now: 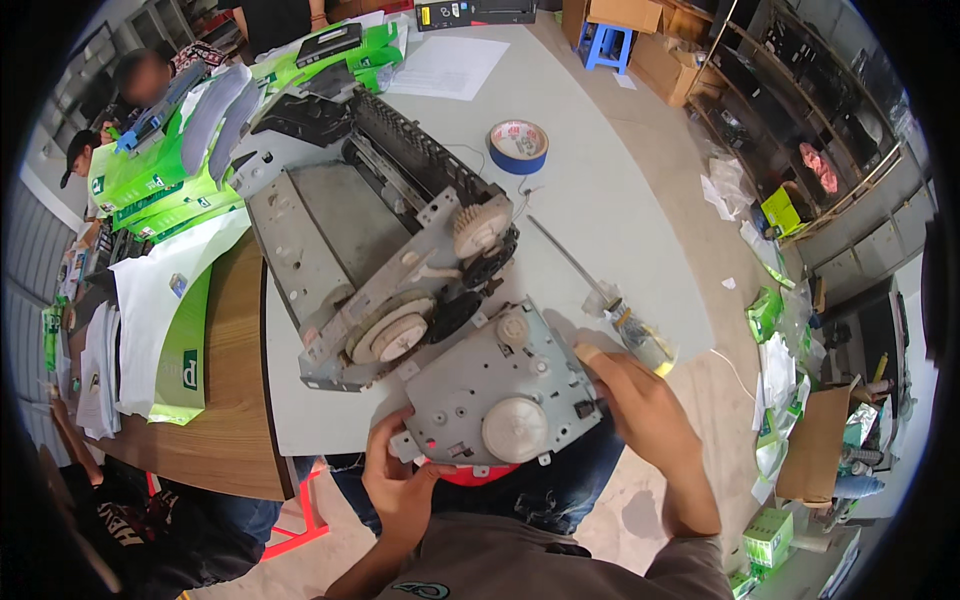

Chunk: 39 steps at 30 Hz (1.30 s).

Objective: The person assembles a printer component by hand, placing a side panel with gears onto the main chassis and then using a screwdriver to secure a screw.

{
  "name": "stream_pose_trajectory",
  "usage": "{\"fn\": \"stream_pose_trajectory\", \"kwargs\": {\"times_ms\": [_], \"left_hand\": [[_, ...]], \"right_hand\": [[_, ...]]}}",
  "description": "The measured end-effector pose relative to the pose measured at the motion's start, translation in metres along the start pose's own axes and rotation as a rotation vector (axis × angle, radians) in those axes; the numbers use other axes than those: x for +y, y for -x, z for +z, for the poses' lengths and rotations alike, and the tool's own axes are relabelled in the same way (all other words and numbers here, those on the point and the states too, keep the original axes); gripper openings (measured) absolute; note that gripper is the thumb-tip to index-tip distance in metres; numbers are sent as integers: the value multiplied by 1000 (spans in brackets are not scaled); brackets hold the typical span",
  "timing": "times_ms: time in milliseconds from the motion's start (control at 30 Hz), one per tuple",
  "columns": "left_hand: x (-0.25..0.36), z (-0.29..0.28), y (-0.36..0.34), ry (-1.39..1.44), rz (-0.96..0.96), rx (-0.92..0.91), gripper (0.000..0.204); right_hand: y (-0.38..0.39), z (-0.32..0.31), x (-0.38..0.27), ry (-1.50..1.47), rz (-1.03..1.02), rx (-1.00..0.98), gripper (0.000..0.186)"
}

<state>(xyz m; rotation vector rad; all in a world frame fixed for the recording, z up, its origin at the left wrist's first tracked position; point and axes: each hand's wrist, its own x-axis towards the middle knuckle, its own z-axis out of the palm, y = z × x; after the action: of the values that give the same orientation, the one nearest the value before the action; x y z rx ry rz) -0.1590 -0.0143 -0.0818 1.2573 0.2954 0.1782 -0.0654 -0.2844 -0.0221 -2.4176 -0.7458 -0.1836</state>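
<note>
- left hand [398, 487]: grip pinching the grey metal plate [465, 390] at its lower-left corner
- right hand [640, 405]: grip's on the plate's right edge
- plate's over the bench's [630, 240] near edge, right beside a stripped machine frame [310, 225]
- screwdriver [632, 330] just right of it

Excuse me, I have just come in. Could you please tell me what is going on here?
A seated person is handling a grey metal plate fitted with pale round gears. The left grip holds its lower left corner, and the right grip is at its right edge. Just beyond it, a larger machine frame with exposed gears sits on the pale table. A screwdriver and a blue tape roll lie to the right of the frame, untouched.
</note>
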Motion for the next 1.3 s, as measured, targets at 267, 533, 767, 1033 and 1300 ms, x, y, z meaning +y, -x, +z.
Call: {"fn": "stream_pose_trajectory", "kwargs": {"times_ms": [267, 533, 767, 1033, 1300], "left_hand": [[-7, -3, -3, -361, 201, -5, 85], [-11, -6, -8, -446, 275, -37, 85], [-1, -7, -10, -470, 340, -80, 75], [-3, -8, -10, -440, 299, -95, 75], [-4, -10, -11, -419, 315, -107, 74]], "right_hand": [[-136, -47, 58, -92, -39, 100, 32], [-300, 5, 143, 128, -137, -114, 27], [-315, 36, 136, 572, -119, -135, 23], [-316, 34, 143, 582, -94, -148, 24], [-321, 15, 134, 253, -23, -201, 24]]}}
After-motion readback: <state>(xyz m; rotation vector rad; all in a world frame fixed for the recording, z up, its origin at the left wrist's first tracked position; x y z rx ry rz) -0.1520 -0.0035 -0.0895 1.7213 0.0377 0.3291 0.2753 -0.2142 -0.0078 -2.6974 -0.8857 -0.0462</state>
